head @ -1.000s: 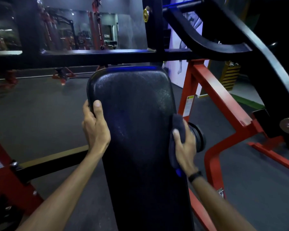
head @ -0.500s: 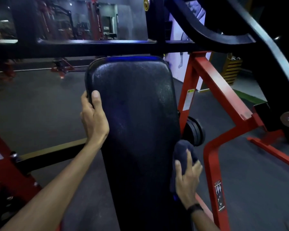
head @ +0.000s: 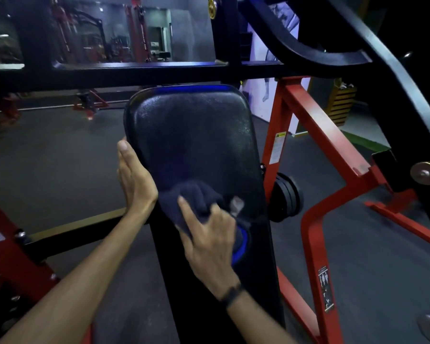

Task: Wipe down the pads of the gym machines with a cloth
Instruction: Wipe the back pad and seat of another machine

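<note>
A long black padded backrest (head: 194, 135) of a gym machine slopes away from me in the middle of the view. My right hand (head: 209, 244) grips a dark blue cloth (head: 186, 202) and holds it against the pad's face, about halfway up. My left hand (head: 134, 180) rests on the pad's left edge with straight fingers, thumb up beside the edge.
The machine's red frame (head: 315, 135) runs down the right side, with black weight plates (head: 286, 197) behind the pad. A black crossbar (head: 134, 73) spans above the pad, and a black lever arm (head: 395, 78) curves at upper right. Grey rubber floor (head: 47, 157) lies around.
My right hand has carried the cloth from the pad's right edge onto its front face, moving left. My left hand has straightened along the left edge.
</note>
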Demonstrator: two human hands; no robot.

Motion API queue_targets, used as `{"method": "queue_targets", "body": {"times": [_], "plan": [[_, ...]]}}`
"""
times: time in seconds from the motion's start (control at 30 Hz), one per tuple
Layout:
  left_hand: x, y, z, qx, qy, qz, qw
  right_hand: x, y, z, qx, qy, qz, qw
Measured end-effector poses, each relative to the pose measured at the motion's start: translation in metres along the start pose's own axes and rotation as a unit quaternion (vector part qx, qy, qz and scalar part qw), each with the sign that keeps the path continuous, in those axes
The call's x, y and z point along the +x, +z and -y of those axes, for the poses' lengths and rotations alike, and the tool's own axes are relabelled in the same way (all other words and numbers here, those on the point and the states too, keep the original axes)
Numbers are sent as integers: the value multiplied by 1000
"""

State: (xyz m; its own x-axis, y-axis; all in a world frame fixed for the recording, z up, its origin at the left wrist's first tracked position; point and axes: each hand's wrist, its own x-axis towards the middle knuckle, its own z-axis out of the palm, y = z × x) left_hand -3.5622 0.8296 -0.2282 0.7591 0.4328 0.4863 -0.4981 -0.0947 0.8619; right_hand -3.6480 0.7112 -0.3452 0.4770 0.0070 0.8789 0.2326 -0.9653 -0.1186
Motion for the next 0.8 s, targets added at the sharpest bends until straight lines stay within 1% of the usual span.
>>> {"method": "queue_targets", "body": {"times": [0.03, 0.07, 0.1, 0.13, 0.2, 0.23, 0.27, 0.3, 0.33, 0.37, 0.4, 0.47, 0.53, 0.57, 0.6, 0.63, 0.67, 0.73, 0.77, 0.8], "plan": [[-2, 0, -1, -6, -1, 2, 1000, -30, -6, -21, -1, 14, 19, 1000], [-4, -1, -2, -10, -3, 2, 1000, -42, -11, -43, -4, 52, 28, 998], [-3, 0, -2, -12, -3, -2, 1000, -35, -9, -66, -13, 105, 17, 994], [-3, 1, -3, -12, -6, -2, 1000, -11, -7, -84, -10, 171, -4, 985], [-1, 3, -2, -8, -16, 5, 1000, 70, 2, -98, 2, 308, -69, 949], [-1, 3, -1, -7, -17, 4, 1000, 112, 6, -91, -1, 355, -93, 930], [-2, 2, -1, -6, -14, -1, 1000, 145, 11, -77, -14, 376, -106, 920], [-1, 3, 0, -6, -12, -7, 1000, 165, 15, -58, -31, 358, -113, 926], [0, 3, 1, -7, -15, -9, 1000, 170, 17, -34, -42, 301, -109, 947], [2, 4, 2, -12, -18, -10, 1000, 160, 14, -10, -47, 224, -94, 969], [2, 3, 2, -18, -22, -10, 1000, 137, 10, 11, -38, 151, -68, 985], [3, 2, 3, -25, -22, -7, 999, 72, 4, 23, -7, 48, -24, 999], [0, 2, 1, -20, -11, 4, 1000, 6, -2, 4, 19, 12, 10, 1000], [-2, 2, 0, -20, -9, 6, 1000, -16, -6, -10, 19, 13, 27, 999], [-3, 1, -1, -23, -7, 5, 1000, -24, -9, -23, 21, 40, 38, 998], [-3, 1, -1, -27, -7, 3, 1000, -17, -8, -33, 21, 91, 34, 995], [-3, 2, -1, -26, -12, 3, 1000, 7, -7, -38, 16, 158, 10, 987], [-1, 2, 2, -20, -21, 6, 1000, 85, 0, -35, -4, 286, -62, 956], [-3, 3, 4, -17, -21, 8, 1000, 131, 2, -32, -8, 321, -79, 944], [-5, 3, 5, -20, -18, 8, 1000, 178, 3, -27, -8, 326, -85, 941]]}}
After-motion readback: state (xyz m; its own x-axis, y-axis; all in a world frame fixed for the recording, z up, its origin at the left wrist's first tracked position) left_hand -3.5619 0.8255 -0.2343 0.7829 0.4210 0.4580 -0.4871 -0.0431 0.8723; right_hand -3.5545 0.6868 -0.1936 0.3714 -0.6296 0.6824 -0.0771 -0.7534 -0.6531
